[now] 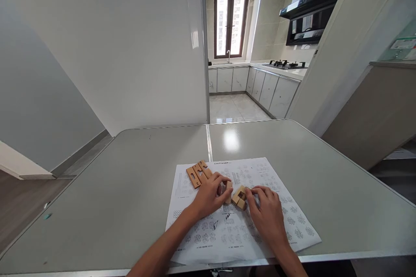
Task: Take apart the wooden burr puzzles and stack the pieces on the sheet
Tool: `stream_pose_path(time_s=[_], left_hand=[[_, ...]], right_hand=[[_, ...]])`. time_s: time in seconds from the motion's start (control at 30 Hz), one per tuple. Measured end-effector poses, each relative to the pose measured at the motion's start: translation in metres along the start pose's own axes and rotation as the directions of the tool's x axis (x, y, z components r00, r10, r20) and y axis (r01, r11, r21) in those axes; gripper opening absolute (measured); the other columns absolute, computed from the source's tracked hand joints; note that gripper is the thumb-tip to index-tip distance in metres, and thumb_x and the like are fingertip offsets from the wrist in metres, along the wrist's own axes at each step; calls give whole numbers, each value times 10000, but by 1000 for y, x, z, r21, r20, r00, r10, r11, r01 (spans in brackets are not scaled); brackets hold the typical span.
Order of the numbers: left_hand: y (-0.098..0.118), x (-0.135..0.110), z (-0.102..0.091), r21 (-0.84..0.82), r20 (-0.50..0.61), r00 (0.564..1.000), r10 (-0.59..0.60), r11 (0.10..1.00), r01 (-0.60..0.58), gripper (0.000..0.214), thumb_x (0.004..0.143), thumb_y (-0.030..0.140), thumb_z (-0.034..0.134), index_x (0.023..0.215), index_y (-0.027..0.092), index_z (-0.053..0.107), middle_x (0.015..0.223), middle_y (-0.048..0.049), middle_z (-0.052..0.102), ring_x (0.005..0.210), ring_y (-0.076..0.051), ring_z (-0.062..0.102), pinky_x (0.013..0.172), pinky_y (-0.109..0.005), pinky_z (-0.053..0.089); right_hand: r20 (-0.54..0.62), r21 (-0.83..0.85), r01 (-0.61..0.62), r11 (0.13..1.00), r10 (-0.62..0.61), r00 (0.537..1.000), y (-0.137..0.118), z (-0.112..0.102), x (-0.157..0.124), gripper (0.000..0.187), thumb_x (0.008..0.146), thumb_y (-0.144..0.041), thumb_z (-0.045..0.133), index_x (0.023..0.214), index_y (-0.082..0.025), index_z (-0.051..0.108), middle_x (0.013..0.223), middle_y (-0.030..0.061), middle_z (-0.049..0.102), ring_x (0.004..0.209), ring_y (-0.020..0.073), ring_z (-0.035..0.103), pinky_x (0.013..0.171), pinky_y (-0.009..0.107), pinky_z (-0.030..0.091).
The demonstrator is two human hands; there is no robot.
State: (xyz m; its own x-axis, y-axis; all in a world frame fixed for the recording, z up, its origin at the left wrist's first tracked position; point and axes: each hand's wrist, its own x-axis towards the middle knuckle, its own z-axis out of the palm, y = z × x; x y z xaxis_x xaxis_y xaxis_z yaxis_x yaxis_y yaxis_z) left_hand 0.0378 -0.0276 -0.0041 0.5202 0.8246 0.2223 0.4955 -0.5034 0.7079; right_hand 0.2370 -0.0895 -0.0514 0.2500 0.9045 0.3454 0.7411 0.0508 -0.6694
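My left hand is closed around a small wooden puzzle piece, held upright over a printed instruction sheet. Just to its right, my right hand pinches a partly joined cluster of wooden puzzle pieces resting on the sheet. The two hands are a few centimetres apart. Three loose notched wooden bars lie side by side at the sheet's upper left corner, just beyond my left hand.
The sheet lies near the front edge of a grey table with a seam down its middle. Beyond the table a white wall stands at the left. A doorway opens to a kitchen with cabinets, a hob and a window.
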Motion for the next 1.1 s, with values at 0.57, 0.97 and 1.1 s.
stream_pose_path(time_s=[0.57,0.97,1.1], left_hand=[[0,-2,1,16,8,1000,15,1000,-15,228,998,400,587,1125,229,669,1097,-53,643,704,-154,578,716,-307,503],[10,-5,-5,-21,99,994,40,999,-38,668,802,522,813,1362,273,546,1144,-59,690,721,-181,610,677,-316,513],[10,-6,-7,-16,121,990,78,997,-76,839,689,536,895,1396,282,519,1123,-66,702,823,-238,663,721,-342,525]], right_hand=[[8,-4,1,1000,-1,1000,-1,1,0,436,1008,-570,448,973,-212,696,1093,141,668,1024,336,563,896,495,446],[169,174,12,985,-42,985,-1,1,-1,382,1017,-482,452,1267,-250,626,1203,97,687,1108,301,618,975,486,470],[211,234,31,972,-82,974,-4,-1,-2,345,1017,-449,440,1240,-262,624,1223,98,680,1111,291,635,952,462,506]])
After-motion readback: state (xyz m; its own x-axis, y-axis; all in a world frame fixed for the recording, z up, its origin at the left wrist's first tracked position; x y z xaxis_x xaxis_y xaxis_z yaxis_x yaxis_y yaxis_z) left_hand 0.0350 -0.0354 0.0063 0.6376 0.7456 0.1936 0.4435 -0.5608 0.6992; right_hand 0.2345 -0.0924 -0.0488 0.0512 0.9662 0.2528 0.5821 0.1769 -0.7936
